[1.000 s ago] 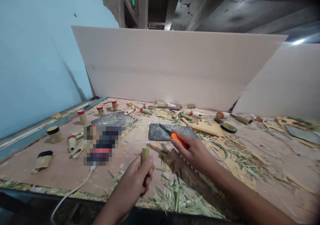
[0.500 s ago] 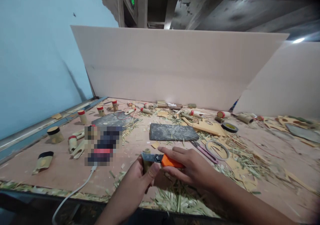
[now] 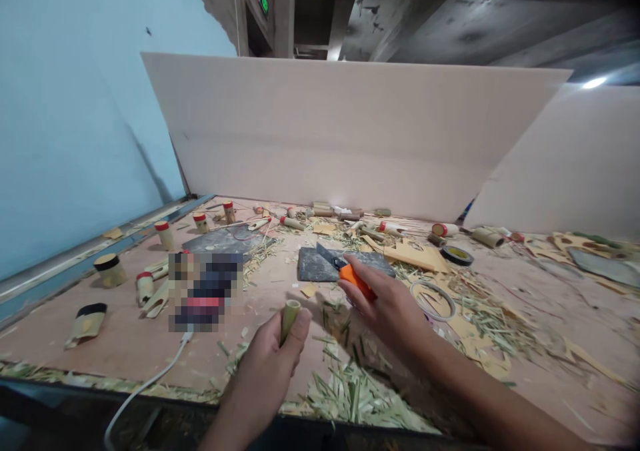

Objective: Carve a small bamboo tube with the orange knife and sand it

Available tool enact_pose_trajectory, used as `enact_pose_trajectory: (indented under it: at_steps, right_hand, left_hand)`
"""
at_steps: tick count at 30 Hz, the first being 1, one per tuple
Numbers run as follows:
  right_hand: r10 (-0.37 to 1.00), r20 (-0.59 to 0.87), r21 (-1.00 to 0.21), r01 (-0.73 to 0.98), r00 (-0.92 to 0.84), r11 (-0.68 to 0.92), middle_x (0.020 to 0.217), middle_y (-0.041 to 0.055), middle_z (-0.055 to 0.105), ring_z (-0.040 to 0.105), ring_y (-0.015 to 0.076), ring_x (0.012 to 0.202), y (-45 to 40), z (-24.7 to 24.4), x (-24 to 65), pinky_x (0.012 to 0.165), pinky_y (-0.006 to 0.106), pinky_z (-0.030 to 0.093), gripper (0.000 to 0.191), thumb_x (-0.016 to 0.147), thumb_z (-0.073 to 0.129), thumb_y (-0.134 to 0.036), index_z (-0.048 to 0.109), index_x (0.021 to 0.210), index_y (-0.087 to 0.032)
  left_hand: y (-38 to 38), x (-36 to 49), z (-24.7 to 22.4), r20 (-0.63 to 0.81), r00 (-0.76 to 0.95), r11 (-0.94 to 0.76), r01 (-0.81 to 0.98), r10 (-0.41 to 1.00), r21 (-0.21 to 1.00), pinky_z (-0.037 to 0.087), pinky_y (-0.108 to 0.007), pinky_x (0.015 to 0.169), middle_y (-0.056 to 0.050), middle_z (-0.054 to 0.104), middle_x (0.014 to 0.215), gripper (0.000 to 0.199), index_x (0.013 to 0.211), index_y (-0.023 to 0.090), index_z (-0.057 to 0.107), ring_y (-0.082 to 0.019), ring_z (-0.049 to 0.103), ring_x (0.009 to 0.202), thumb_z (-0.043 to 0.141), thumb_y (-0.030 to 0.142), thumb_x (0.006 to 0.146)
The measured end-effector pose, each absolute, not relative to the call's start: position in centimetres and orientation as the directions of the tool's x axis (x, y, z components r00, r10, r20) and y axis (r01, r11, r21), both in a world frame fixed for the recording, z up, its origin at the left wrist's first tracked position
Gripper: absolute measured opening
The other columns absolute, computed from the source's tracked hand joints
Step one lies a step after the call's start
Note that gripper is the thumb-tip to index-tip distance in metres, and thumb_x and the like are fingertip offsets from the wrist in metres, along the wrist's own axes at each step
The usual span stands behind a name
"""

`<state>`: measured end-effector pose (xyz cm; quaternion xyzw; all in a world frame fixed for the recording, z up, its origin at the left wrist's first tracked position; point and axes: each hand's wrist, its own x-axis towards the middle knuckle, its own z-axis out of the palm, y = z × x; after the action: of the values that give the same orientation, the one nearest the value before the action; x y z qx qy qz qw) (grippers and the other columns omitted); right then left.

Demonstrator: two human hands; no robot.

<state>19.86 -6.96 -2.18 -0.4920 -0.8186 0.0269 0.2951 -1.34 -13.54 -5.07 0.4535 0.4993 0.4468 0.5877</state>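
Note:
My left hand (image 3: 273, 357) is wrapped round a short bamboo tube (image 3: 290, 314), whose open end points up and away from me. In my right hand (image 3: 383, 304) is a utility knife with an orange handle (image 3: 356, 279), its blade (image 3: 327, 256) out and slanting up to the left. The blade hovers over or rests on a dark grey sharpening stone (image 3: 310, 269); I cannot tell whether they touch. Pale green bamboo shavings (image 3: 353, 397) lie heaped below my hands.
Several bamboo pieces with red or black bands, such as one black-topped tube (image 3: 109, 271), stand at the left. A white cable (image 3: 150, 384) runs to a blurred patch. Tape rolls (image 3: 457, 255) and cut yellow sheet (image 3: 417, 254) lie at the right. A white board (image 3: 350, 137) leans behind.
The knife has left the bamboo tube and moved up and right to the stone with my right hand. My left hand keeps hold of the tube, almost in place.

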Motion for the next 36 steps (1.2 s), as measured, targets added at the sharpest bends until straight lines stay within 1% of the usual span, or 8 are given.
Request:
enact_pose_trajectory:
  at_steps: [6, 12, 18, 22, 27, 30, 33, 36]
  right_hand:
    - [0.802, 0.375, -0.446, 0.668, -0.466, 0.596, 0.116, 0.0117, 0.076, 0.072, 0.0260, 0.098, -7.5, -1.4, 19.7, 0.087, 0.035, 0.053, 0.051, 0.104, 0.052, -0.047, 0.058, 0.146, -0.019]
    - [0.725, 0.389, -0.400, 0.605, -0.568, 0.689, 0.116, 0.0116, 0.075, 0.070, 0.0238, 0.099, -8.1, -1.7, 19.5, 0.087, 0.032, 0.052, 0.050, 0.105, 0.053, -0.045, 0.057, 0.147, -0.018]
    - [0.663, 0.352, -0.187, 0.644, -0.661, 0.742, 0.099, 0.0084, 0.072, 0.068, 0.0202, 0.073, -8.3, -2.5, 19.6, 0.062, 0.028, 0.048, 0.056, 0.104, 0.052, -0.050, 0.051, 0.152, -0.021]
    - [0.561, 0.285, -0.128, 0.549, -0.777, 0.826, 0.096, 0.0055, 0.072, 0.067, 0.0182, 0.070, -8.5, -2.8, 19.4, 0.059, 0.028, 0.044, 0.055, 0.106, 0.048, -0.052, 0.047, 0.154, -0.024]
    - [0.565, 0.338, -0.032, 0.591, -0.752, 0.806, 0.092, 0.0063, 0.073, 0.068, 0.0194, 0.067, -8.6, -3.3, 19.1, 0.056, 0.029, 0.042, 0.059, 0.107, 0.044, -0.055, 0.045, 0.155, -0.022]
    - [0.701, 0.433, -0.119, 0.735, -0.566, 0.667, 0.098, 0.0093, 0.075, 0.070, 0.0219, 0.071, -8.0, -3.2, 19.2, 0.060, 0.030, 0.047, 0.055, 0.107, 0.044, -0.050, 0.049, 0.153, -0.020]
    - [0.804, 0.474, -0.303, 0.790, -0.360, 0.533, 0.108, 0.0121, 0.076, 0.072, 0.0259, 0.086, -7.3, -2.6, 19.5, 0.074, 0.034, 0.052, 0.052, 0.106, 0.048, -0.046, 0.053, 0.149, -0.018]
    - [0.840, 0.420, -0.436, 0.735, -0.345, 0.519, 0.113, 0.0109, 0.076, 0.071, 0.0268, 0.094, -7.1, -2.0, 19.5, 0.081, 0.035, 0.051, 0.049, 0.104, 0.051, -0.046, 0.059, 0.144, -0.018]
  left_hand:
    - [-13.7, -2.1, -5.2, -0.234, 0.228, 0.297, -0.301, 0.945, 0.906, 0.017, -0.016, 0.044, 0.007, 0.047, 0.078, 0.057, 0.102, 0.025, 0.048, -0.005, 0.032, 0.052, 0.056, 0.080, 0.086]
    - [-13.7, -2.4, -5.3, -0.260, 0.256, 0.347, -0.406, 0.931, 0.845, 0.012, -0.018, 0.045, 0.007, 0.041, 0.075, 0.060, 0.111, 0.023, 0.053, -0.005, 0.020, 0.052, 0.060, 0.077, 0.085]
    - [-13.5, -2.1, -5.5, -0.178, 0.277, 0.238, -0.199, 0.944, 0.951, 0.017, -0.021, 0.047, 0.010, 0.035, 0.065, 0.068, 0.110, 0.020, 0.051, -0.007, 0.023, 0.051, 0.066, 0.079, 0.079]
    - [-13.6, -2.1, -5.1, -0.137, 0.204, 0.136, 0.020, 0.969, 0.991, 0.022, -0.022, 0.048, 0.009, 0.039, 0.062, 0.058, 0.096, 0.020, 0.056, -0.010, 0.028, 0.053, 0.064, 0.076, 0.083]
    - [-13.7, -1.8, -5.0, -0.096, 0.082, 0.080, 0.179, 0.992, 0.981, 0.024, -0.024, 0.049, 0.007, 0.042, 0.057, 0.056, 0.083, 0.021, 0.057, -0.012, 0.034, 0.052, 0.059, 0.077, 0.086]
    - [-13.6, -1.5, -5.4, -0.130, 0.053, 0.122, 0.139, 0.990, 0.983, 0.024, -0.023, 0.047, 0.009, 0.038, 0.057, 0.056, 0.084, 0.023, 0.052, -0.011, 0.032, 0.050, 0.057, 0.078, 0.085]
    - [-13.6, -1.4, -5.5, -0.208, 0.139, 0.221, -0.082, 0.968, 0.972, 0.019, -0.020, 0.044, 0.010, 0.035, 0.062, 0.056, 0.088, 0.025, 0.049, -0.009, 0.025, 0.048, 0.055, 0.081, 0.085]
    - [-13.6, -1.7, -5.5, -0.202, 0.140, 0.232, -0.243, 0.969, 0.942, 0.031, -0.019, 0.050, 0.005, 0.053, 0.073, 0.052, 0.092, 0.024, 0.055, -0.010, 0.041, 0.055, 0.055, 0.075, 0.090]
